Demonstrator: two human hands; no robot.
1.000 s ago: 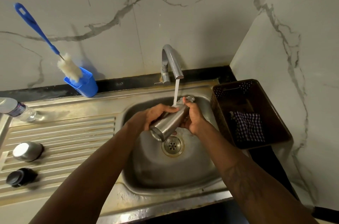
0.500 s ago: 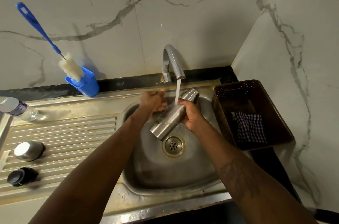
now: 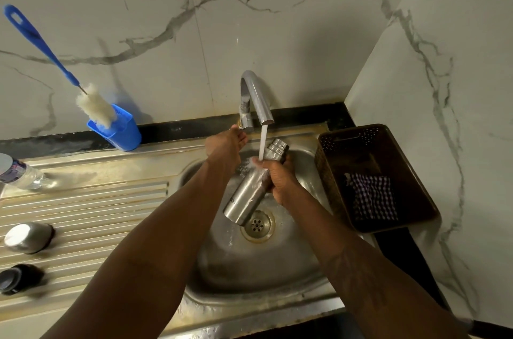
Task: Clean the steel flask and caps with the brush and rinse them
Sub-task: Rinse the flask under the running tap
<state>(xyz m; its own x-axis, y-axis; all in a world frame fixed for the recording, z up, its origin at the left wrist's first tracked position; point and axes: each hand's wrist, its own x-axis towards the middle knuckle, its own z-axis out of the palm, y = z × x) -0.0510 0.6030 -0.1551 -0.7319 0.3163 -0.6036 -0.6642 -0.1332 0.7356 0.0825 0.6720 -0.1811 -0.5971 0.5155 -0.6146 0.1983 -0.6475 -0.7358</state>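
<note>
My right hand (image 3: 280, 180) is wrapped around the middle of the steel flask (image 3: 247, 197), fingers and thumb curled tight on it, holding it tilted right under the tap (image 3: 256, 97); the open threaded neck points up and sits just to the right of the tap's stream (image 3: 263, 141), and the base hangs low in front of the tap, above the drain (image 3: 257, 224) of the sink (image 3: 249, 263); the water lands on the flask's upper body where my fingers meet it and splashes there. My left hand (image 3: 226, 144) is off the flask and up at the foot of the tap, on its left side, fingertips at the fitting there; I cannot tell whether they are gripping anything or only touching it. Well to the left of the tap, against the marble wall, the brush (image 3: 95, 107) stands leaning in a blue holder (image 3: 122, 133), white bristles down and blue handle slanting up and away from the tap. Further left of the tap and nearer to me, on the ribbed draining board (image 3: 83, 205), the steel cap (image 3: 27, 237) lies with the black cap (image 3: 19, 279) just in front of it, the two apart from each other; a clear plastic bottle (image 3: 16, 175) lies on its side at the board's far left edge. Right of the tap, beside the sink, a brown basket (image 3: 358, 161) holds a checked cloth (image 3: 372, 201).
</note>
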